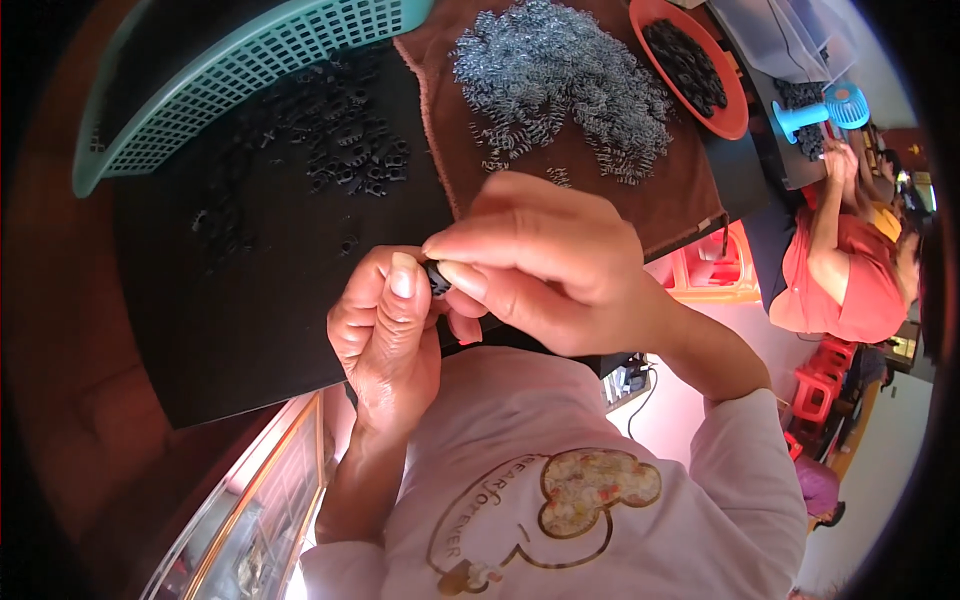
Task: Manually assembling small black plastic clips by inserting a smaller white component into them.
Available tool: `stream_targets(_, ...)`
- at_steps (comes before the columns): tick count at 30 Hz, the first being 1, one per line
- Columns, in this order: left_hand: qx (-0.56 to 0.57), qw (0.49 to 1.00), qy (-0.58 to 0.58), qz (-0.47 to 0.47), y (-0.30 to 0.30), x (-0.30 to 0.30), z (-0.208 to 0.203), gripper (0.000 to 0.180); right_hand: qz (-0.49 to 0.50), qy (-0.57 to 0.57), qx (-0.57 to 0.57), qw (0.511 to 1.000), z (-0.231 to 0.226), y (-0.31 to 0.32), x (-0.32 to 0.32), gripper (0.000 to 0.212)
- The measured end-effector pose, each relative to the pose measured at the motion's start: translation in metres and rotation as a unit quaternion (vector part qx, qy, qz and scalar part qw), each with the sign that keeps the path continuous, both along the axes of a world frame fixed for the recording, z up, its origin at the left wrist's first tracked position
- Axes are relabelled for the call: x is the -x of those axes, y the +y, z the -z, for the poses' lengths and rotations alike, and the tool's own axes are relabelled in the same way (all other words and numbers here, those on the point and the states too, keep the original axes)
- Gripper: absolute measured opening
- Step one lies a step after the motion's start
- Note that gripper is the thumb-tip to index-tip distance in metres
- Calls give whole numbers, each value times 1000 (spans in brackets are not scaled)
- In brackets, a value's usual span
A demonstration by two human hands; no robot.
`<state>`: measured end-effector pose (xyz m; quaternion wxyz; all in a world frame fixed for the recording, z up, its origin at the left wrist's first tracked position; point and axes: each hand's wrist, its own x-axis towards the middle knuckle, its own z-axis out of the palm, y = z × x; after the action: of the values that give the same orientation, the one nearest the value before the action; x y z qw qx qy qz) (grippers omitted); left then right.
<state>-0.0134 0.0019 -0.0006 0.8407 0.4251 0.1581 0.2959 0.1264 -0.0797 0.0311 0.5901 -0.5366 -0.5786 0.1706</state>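
Observation:
A small black plastic part (437, 279) sits pinched between my two hands, just above the table's near edge. My left hand (385, 320) grips it with thumb and fingers from the left. From the right, my right hand (545, 265) closes thumb and forefinger on the same part; whether a spring is between those fingertips is hidden. Beyond my right hand, a large heap of small metal springs (560, 75) lies on a brown cloth (680, 195). Many loose black plastic parts (350, 140) are scattered on the black table (270, 330) to the left.
A green plastic basket (270, 50) stands at the far left. An orange-red dish (733, 118) of black parts sits at the far right, near a clear bin (775, 40) and a small blue fan (845, 105). Another person in a red shirt (840, 280) works at the right, near red stools (820, 380).

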Motion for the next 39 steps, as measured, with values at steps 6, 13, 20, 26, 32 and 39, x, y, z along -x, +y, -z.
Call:
stream_targets(6,-8,1000,8,-21,1,1,-4,31,38,-283,-9,958,-1,-9,0,40)
stream_targets(13,-28,1000,3,-4,2,2,-4,29,12,-112,44,993,-12,-2,3,16)
stream_targets(20,-42,999,-15,6,-3,6,4,26,0,-129,58,990,-12,-3,-3,13)
stream_targets(26,-30,999,-15,23,2,6,-3,27,-19,-195,66,978,-14,24,-41,11)
stream_targets(32,-39,999,0,34,5,7,-4,28,16,-422,110,900,-1,61,-59,7)
stream_targets(39,-38,998,-1,43,6,8,-3,29,-20,-508,192,839,-7,73,-57,7)
